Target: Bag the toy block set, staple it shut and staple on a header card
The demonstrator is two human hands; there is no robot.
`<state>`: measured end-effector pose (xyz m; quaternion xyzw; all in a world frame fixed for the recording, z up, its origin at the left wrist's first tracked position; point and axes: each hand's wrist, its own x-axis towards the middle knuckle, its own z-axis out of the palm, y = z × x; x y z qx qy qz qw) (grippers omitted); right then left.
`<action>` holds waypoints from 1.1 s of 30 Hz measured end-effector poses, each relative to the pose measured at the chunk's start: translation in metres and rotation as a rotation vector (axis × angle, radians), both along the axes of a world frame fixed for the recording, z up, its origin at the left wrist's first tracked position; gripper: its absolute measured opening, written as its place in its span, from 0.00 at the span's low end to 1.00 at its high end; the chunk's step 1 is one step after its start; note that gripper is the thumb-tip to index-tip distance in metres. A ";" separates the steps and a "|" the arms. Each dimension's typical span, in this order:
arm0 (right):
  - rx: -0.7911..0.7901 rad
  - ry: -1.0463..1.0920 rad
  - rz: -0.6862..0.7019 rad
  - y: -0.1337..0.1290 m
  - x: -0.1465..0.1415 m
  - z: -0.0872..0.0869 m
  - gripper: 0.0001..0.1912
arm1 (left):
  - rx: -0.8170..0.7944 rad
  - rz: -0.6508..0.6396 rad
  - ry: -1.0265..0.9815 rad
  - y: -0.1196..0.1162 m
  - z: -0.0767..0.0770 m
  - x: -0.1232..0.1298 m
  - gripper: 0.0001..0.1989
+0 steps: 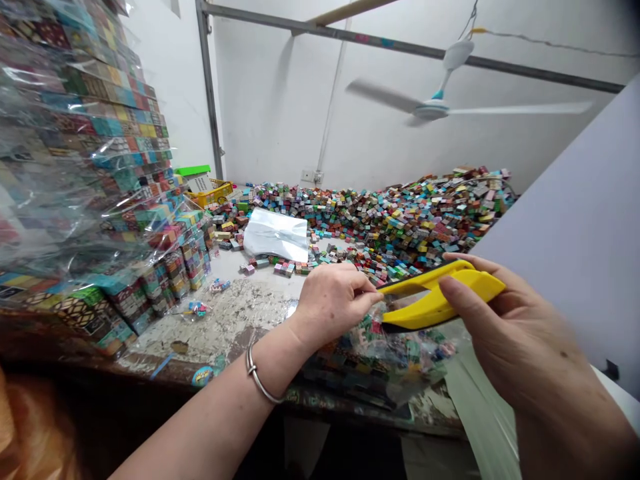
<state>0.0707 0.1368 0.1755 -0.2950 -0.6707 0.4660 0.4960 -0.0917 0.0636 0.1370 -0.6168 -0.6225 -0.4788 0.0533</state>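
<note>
My right hand point(520, 333) is closed around a yellow hand stapler point(440, 303), its jaws pointing left. My left hand point(330, 300), wearing a metal bangle, pinches the gathered edge of a clear plastic bag point(395, 360) right beside the stapler's jaws. Small colourful boxes and bits show through the bag, which rests at the table's front edge. The exact grip of the left fingertips on the film is partly hidden.
Tall stacks of plastic-wrapped small boxes point(100, 153) rise on the left. A large heap of loose boxes point(425, 213) lies along the wall, with a silvery sheet point(277, 235) in front. A yellow basket point(213, 193) stands behind; a fan point(433, 110) hangs above. A pale panel point(575, 253) borders the right.
</note>
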 end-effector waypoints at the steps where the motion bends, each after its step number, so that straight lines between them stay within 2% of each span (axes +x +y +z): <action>1: -0.023 -0.007 0.015 0.000 0.002 -0.003 0.25 | 0.002 -0.003 0.003 0.000 0.000 0.000 0.06; 4: -0.053 -0.025 0.045 -0.003 0.007 -0.012 0.25 | 0.007 -0.004 0.002 -0.001 -0.001 0.000 0.06; 8: -0.038 -0.051 -0.010 -0.008 0.010 -0.018 0.24 | 0.014 -0.026 0.002 -0.002 -0.001 0.001 0.06; 15: -0.064 0.027 0.053 -0.004 0.005 -0.009 0.17 | -0.018 -0.029 0.016 -0.004 0.000 0.002 0.06; 19: -0.059 0.010 0.100 -0.002 -0.001 -0.008 0.18 | -0.024 -0.027 -0.006 -0.005 -0.001 0.003 0.06; 26: 0.054 -0.095 0.077 -0.004 -0.003 -0.002 0.17 | -0.061 -0.027 -0.010 -0.009 0.003 0.004 0.07; 33: 0.089 -0.078 0.053 -0.011 -0.004 0.001 0.17 | -0.041 0.034 0.021 -0.009 0.002 0.006 0.11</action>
